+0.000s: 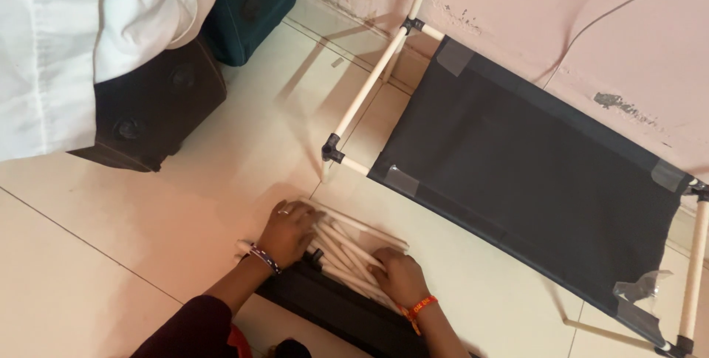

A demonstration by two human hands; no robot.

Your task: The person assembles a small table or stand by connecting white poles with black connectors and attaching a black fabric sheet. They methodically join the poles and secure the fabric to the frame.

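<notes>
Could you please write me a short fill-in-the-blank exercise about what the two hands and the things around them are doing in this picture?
1. Both hands, the left hand and the right hand, rest on a bundle of white ____ lying on the floor.
2. The dark fabric shelf is stretched on a frame that leans against a ____ wall.
3. The right hand wears an ____ wristband.
4. The tiled floor is ____ in colour.

Missing words: rods; pink; orange; cream

Smooth, cream-white tubes (pixel 347 247) look like matt plastic. The shelf panel (pixel 532 173) at right is dark matt cloth. The floor (pixel 148 232) is glossy tile; the wall (pixel 561 4) upper right is rough, scuffed paint.
</notes>
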